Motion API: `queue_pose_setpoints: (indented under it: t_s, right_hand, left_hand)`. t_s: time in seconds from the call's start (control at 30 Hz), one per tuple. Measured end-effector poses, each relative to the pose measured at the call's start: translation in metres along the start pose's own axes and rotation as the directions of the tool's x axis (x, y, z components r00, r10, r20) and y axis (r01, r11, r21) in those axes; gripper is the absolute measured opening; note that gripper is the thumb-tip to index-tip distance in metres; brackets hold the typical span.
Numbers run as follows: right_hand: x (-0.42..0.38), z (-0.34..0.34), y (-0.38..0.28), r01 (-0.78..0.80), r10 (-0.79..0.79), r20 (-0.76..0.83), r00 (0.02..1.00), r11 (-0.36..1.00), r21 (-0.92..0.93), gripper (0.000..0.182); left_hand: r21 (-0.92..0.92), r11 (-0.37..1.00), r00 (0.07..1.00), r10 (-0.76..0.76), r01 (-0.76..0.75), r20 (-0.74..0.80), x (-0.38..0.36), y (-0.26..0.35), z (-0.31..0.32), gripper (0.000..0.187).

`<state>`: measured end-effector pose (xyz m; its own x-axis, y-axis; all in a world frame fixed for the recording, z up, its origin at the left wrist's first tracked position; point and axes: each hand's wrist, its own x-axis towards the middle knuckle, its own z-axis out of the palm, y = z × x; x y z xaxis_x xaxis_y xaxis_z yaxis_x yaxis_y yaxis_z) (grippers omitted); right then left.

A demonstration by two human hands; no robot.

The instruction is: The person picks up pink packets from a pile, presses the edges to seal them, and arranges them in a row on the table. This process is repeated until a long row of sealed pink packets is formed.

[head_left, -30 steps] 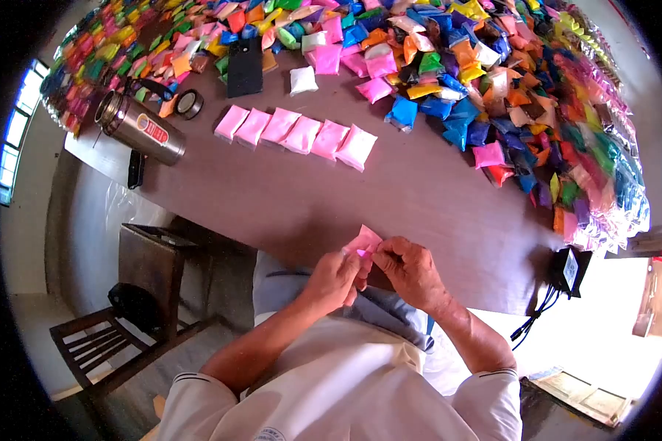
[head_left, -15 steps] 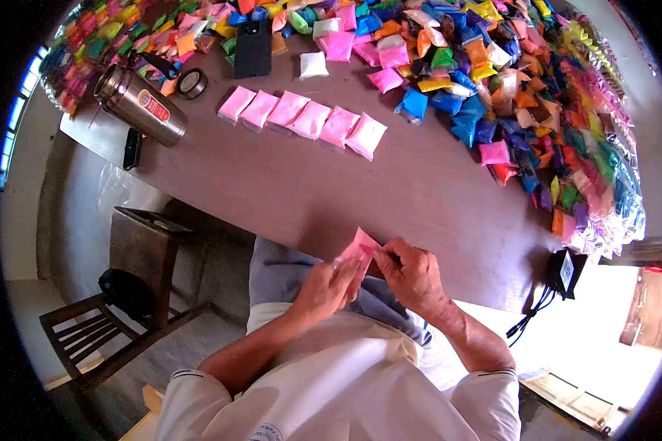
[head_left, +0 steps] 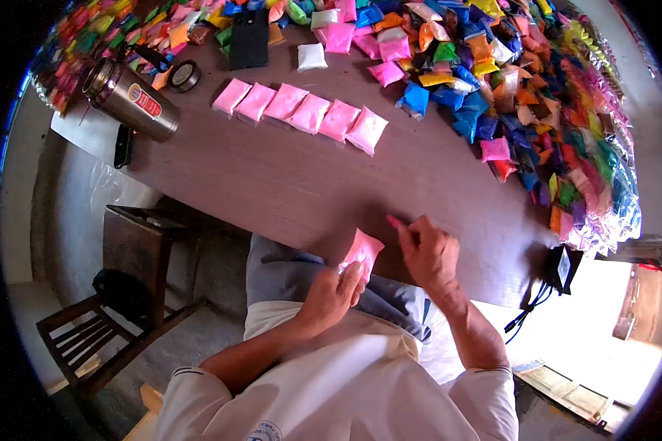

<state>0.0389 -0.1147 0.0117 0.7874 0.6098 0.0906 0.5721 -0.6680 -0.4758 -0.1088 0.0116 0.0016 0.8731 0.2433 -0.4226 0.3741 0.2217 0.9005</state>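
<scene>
My left hand (head_left: pixel 335 295) is closed on the lower end of a small pink packet (head_left: pixel 363 248) at the table's front edge, above my lap. Its upper corner points up and away from me. To the right, my right hand (head_left: pixel 430 253) hovers apart from the packet, its thumb and forefinger pinching a small bright pink piece (head_left: pixel 395 221). What that piece is made of I cannot make out. Farther up the table lies a slanting row of several pink packets (head_left: pixel 309 113), side by side. A white packet (head_left: pixel 312 56) lies beyond them.
Heaps of colourful packets (head_left: pixel 485 81) line the back and right of the brown table (head_left: pixel 272 173). At the left are a steel flask (head_left: pixel 132 103), its lid (head_left: pixel 184 76) and a black phone (head_left: pixel 249 44). A wooden chair (head_left: pixel 136 294) stands left; a black box with cables (head_left: pixel 561 268) is right.
My right hand has moved off the packet, up and to the right, with a pink piece in its fingertips. My left hand keeps the packet in nearly the same place.
</scene>
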Motion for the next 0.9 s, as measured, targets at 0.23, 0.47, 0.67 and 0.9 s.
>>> queue_pose_setpoints:
  t_s: [0.23, 0.47, 0.67, 0.9]
  right_hand:
    - [-0.009, -0.011, -0.017, 0.153, -0.185, 0.076, 0.98, 0.937, 0.314, 0.016]
    - [-0.006, 0.002, -0.022, 0.208, -0.218, 0.093, 0.972, 0.972, 0.109, 0.025]
    - [0.002, 0.006, -0.005, 0.024, -0.028, 0.046, 0.999, 0.995, 0.099, 0.022]
    - [-0.003, -0.012, -0.036, 0.21, -0.227, 0.06, 0.972, 0.955, 0.211, 0.02]
  left_hand:
    - [-0.127, 0.989, 0.99, -0.061, 0.077, 0.127, 0.004, -0.028, -0.005, 0.045]
    - [-0.203, 0.972, 0.986, -0.096, 0.123, 0.134, 0.003, -0.02, -0.004, 0.041]
    - [0.022, 0.999, 0.992, 0.038, -0.041, 0.118, 0.007, -0.034, -0.006, 0.047]
    - [-0.236, 0.97, 0.988, -0.02, 0.057, 0.155, 0.008, -0.03, -0.005, 0.042]
